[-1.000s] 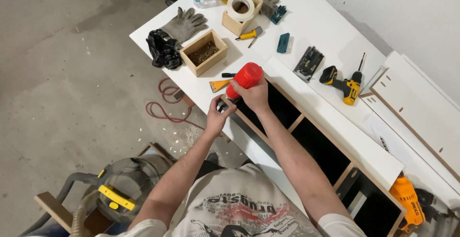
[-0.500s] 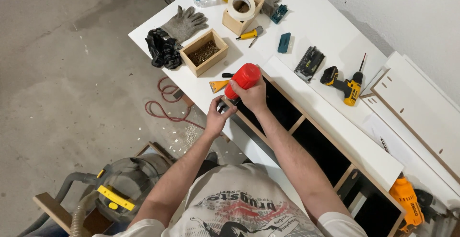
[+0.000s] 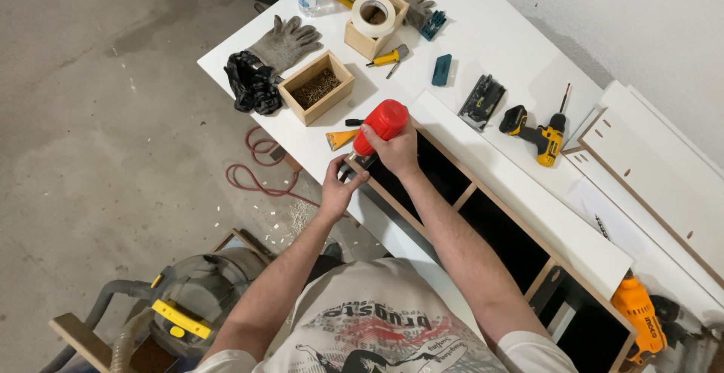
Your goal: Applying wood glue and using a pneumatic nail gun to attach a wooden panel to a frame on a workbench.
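White worktable (image 3: 490, 33) runs diagonally from top centre toward the right edge. Against its near side, a long cabinet frame (image 3: 520, 230) with dark open compartments, centre to lower right. Shop vacuum (image 3: 181, 305) sits lower left on the concrete floor, a red cord (image 3: 253, 165) looped just above it.

Centre of frame: right hand (image 3: 396, 150) clenched around a red power tool (image 3: 381, 124), its nose angled down at the frame's upper-left corner. Left hand (image 3: 339, 188) just below and left of it, fingers pinched at the tool's tip; cannot tell what they hold.

On the table: yellow drill (image 3: 539, 133) right of centre, wooden box of screws (image 3: 317, 86) upper left of the hands, grey glove (image 3: 286, 41) and black glove (image 3: 253, 82) beside it, tape roll (image 3: 373, 15) on a small box, yellow screwdriver (image 3: 386, 58), orange scraper (image 3: 341, 138) touching the tool's left side.
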